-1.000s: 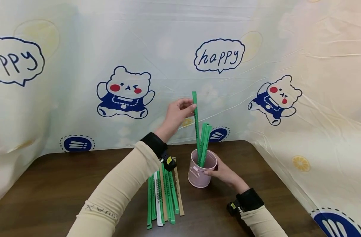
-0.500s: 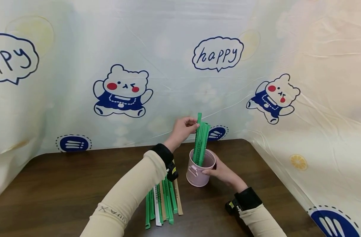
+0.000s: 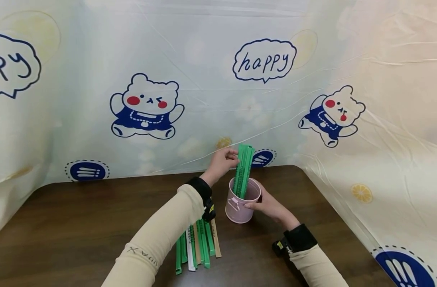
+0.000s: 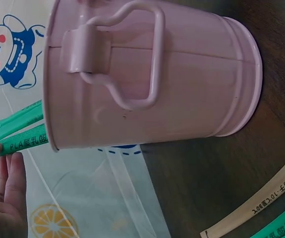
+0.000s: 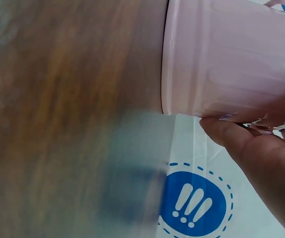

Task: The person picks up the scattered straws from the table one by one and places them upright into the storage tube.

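Note:
A small pink bucket [image 3: 239,211] with a wire side handle [image 4: 155,64] stands upright on the table. Several green wrapped straws [image 3: 244,169] lean together inside it, their tops well above the rim. My left hand [image 3: 223,162] is at their upper left, and in the left wrist view its thumb and fingers pinch a green straw [image 4: 26,141] marked PLA near its top end. From the right, my right hand [image 3: 270,205] grips the bucket's side, thumb toward the front; its other fingers are mostly hidden behind the wall.
Left of the bucket, more wrapped straws [image 3: 203,243] lie side by side, green, tan and white, partly covered by my left forearm. The brown table [image 3: 107,227] ends against a printed curtain [image 3: 204,59] at the back and right.
My left hand has lowered a green straw into the bucket until its top is about level with the others. My right hand has kept its grip on the bucket.

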Demonstrator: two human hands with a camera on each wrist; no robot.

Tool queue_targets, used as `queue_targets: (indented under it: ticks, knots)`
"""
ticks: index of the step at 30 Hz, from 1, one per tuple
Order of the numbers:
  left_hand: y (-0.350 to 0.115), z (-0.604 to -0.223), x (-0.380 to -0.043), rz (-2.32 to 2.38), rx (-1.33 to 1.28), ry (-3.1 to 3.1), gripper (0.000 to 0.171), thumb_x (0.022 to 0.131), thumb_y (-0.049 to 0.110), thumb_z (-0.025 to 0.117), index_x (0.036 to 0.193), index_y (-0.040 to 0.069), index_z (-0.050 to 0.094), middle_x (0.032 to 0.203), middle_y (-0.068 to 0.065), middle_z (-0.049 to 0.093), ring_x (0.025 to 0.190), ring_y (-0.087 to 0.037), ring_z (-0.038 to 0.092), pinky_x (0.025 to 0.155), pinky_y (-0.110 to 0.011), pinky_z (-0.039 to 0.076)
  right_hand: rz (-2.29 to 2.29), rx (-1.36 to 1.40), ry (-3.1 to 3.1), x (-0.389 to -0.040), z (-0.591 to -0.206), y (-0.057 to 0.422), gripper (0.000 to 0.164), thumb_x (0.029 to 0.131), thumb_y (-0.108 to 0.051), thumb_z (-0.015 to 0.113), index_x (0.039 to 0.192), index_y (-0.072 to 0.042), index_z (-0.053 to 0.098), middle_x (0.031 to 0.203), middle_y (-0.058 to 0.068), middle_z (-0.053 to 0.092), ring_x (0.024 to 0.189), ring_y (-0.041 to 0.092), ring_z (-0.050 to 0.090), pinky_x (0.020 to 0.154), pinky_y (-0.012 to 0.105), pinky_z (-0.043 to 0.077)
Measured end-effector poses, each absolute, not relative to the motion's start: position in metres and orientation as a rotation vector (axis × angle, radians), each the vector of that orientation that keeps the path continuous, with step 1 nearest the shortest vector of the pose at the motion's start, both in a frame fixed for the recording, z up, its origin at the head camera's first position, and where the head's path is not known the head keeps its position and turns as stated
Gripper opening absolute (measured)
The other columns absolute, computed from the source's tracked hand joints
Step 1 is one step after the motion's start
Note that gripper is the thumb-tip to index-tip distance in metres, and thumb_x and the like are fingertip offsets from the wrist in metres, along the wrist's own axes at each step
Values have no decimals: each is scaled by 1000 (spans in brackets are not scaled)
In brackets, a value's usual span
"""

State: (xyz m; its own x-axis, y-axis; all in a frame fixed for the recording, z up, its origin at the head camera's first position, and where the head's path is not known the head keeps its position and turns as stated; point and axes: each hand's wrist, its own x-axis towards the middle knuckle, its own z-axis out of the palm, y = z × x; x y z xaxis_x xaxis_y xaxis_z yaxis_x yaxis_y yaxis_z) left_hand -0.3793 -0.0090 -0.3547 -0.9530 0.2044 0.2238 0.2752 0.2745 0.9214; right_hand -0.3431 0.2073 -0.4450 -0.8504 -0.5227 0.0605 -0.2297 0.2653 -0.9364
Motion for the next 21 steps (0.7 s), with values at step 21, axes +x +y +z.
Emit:
queue_targets:
  ticks: [21]
  knots:
    - [-23,-362,-380,-1861,-426,-2485,36,95,6,60,130,1,60,117,-22,67,105,-34,65,84,-33,56,-1600,-730,2296,-341,-445,208,91,87,-23,75,155,-12,17,152,20,34,135,37,40,111,50,40]
